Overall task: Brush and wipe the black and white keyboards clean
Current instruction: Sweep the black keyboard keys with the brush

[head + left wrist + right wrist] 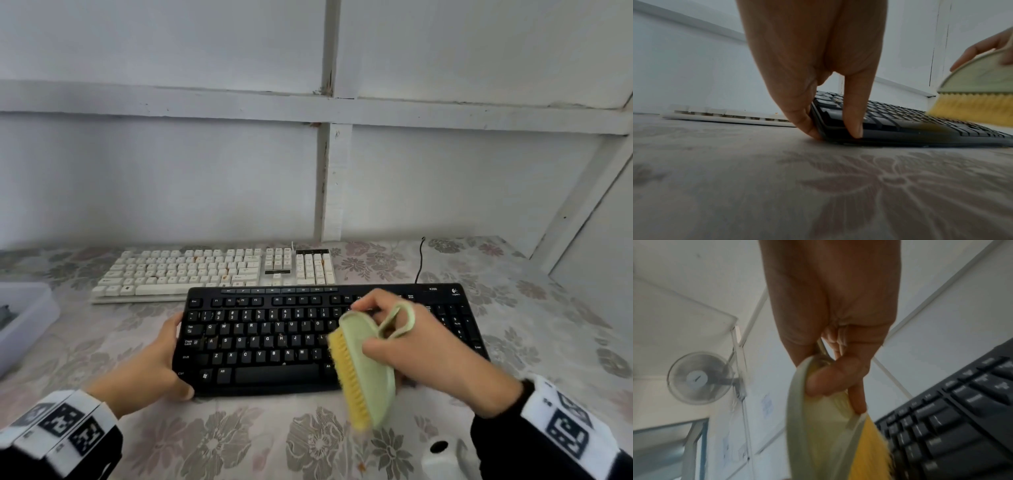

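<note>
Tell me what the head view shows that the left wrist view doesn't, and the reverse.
Only the head view: the white keyboard's stained key tops, the black cable, a plastic tub at left, and the right hand gripping the brush.

Only the left wrist view: the left hand's fingertips against the black keyboard's corner edge.

Both: black keyboard, white keyboard, yellow-bristled brush, floral tablecloth.
</note>
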Tool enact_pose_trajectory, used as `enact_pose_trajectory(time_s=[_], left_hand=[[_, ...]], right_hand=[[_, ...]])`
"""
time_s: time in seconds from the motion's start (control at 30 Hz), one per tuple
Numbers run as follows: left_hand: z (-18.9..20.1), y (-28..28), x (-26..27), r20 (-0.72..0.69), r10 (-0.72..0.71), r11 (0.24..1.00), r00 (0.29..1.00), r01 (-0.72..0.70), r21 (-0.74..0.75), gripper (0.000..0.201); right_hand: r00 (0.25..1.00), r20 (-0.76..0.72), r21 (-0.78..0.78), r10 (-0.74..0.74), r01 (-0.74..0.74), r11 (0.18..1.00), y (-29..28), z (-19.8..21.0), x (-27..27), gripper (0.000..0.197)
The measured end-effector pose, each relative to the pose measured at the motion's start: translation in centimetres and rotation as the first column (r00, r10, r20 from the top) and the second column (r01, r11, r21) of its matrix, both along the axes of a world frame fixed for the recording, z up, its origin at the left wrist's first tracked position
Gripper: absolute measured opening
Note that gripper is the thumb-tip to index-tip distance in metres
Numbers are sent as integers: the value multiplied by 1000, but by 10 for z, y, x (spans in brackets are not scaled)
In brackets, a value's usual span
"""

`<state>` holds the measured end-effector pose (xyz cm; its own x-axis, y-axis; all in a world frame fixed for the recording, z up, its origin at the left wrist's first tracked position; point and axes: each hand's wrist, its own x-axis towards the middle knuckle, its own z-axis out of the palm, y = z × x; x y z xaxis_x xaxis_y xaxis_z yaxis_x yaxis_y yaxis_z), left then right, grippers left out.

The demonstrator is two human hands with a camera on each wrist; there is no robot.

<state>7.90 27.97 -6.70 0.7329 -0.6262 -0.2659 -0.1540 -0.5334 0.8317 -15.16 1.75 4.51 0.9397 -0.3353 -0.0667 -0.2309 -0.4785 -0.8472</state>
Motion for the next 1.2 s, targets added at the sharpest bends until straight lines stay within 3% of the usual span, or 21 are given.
enact_pose_trajectory(time_s=[0.2, 0.43, 0.63, 0.77, 0.9, 1.2], left_hand=[[-1, 0, 0, 1, 10, 1000, 1000, -10, -3, 118], [-6, 3, 6, 14, -1, 1000, 1000, 1, 1, 117], [-6, 4, 6, 10, -4, 1000, 1000, 4, 4, 116], [-4, 3, 5, 2, -10, 1000, 1000, 10, 15, 120], [0, 1, 1, 0, -18, 1000, 1000, 18, 15, 121], [3, -1, -2, -13, -25, 1000, 1000, 25, -6, 115]], right_hand=[[947, 247, 86, -204, 189, 978, -15, 15, 35, 33], [994, 76, -25, -85, 87, 996, -1, -13, 20, 32], [999, -42, 56, 33, -31, 998, 11, -13, -9, 34], [994, 102, -10, -47, 48, 999, 1, 12, 6, 34], [961, 245, 34, -128, 124, 992, -9, 20, 39, 38], [998, 68, -129, 14, -5, 992, 11, -14, 32, 32]])
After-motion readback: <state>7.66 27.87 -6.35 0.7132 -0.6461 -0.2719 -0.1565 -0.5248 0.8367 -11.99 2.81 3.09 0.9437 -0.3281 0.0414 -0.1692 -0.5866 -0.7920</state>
